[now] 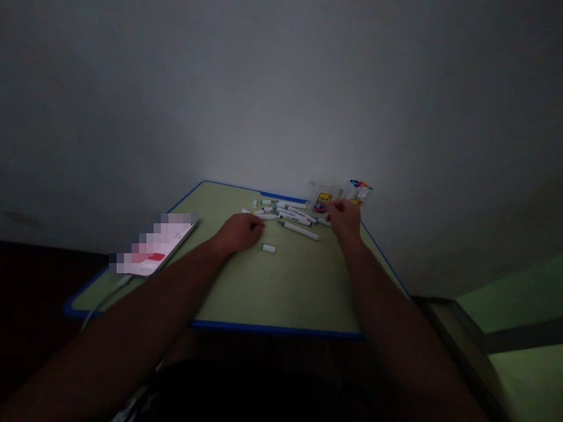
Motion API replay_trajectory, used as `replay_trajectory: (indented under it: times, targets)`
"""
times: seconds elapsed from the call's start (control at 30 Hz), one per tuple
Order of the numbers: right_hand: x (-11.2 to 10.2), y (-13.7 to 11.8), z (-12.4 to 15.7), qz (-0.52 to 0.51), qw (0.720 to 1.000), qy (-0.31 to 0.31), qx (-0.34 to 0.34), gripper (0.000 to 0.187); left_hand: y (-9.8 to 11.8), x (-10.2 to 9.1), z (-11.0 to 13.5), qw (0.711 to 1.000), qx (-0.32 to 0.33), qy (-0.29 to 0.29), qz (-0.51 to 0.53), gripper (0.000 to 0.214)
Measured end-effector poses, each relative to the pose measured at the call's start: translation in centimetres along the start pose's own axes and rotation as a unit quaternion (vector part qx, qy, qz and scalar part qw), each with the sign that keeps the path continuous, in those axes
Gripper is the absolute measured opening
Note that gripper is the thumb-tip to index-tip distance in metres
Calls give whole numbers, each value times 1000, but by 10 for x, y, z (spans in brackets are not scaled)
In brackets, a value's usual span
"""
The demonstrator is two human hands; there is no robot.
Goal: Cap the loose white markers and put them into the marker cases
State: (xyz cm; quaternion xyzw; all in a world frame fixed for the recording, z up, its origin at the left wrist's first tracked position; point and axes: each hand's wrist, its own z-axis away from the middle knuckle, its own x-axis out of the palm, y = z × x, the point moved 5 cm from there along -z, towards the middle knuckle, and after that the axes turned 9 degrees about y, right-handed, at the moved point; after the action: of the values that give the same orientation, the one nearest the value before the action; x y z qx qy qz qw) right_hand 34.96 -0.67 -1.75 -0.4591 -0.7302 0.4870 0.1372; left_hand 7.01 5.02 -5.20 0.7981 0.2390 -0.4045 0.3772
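Note:
My left hand [241,232] rests on the table with its fingers curled in, at the left end of a loose pile of white markers [295,219]. Its palm side is hidden, so what it holds, if anything, does not show. At the right of the pile, my right hand [345,219] is closed in a pinch beside a clear plastic case [323,190] with a yellow and red label; whatever is between the fingertips is too dark and small to name. An uncapped marker [301,231] lies in front of the pile. Nearer to me is a white cap with a green end [268,248].
A second clear case with colourful marker ends [361,186] stands at the back right corner. On the left lies a tablet [158,243] with a lit screen and a white cable [105,296]. The blue-edged table [281,287] meets a grey wall [264,94].

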Motion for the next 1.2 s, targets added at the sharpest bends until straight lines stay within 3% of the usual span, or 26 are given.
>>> replay_trajectory:
  times: [0.17, 0.3, 0.4, 0.57, 0.8, 0.93, 1.2]
  targets:
    - [7, -2, 17, 97, 986, -62, -121, 9, -9, -13, -2, 995, -86, 39, -15, 35]
    - [9, -1, 20, 112, 978, -79, -155, 8, -26, -24, -1, 978, -169, 118, -7, 38]
    - [12, 1, 21, 130, 973, -90, -168, 8, -35, -26, 0, 971, -193, 138, -14, 39]
    - [18, 0, 27, 195, 954, -137, -184, 13, -38, -24, 1, 970, -193, 142, -47, 41]
    - [21, -9, 34, 247, 933, -177, -195, 17, -26, -21, -7, 979, -97, 143, -106, 38]
    - [22, -11, 38, 301, 910, -213, -191, 18, -17, -23, -25, 978, -83, 142, -130, 38]
    - [27, -6, 42, 332, 881, -269, -201, 26, -16, -1, -47, 982, -98, 54, -150, 39]
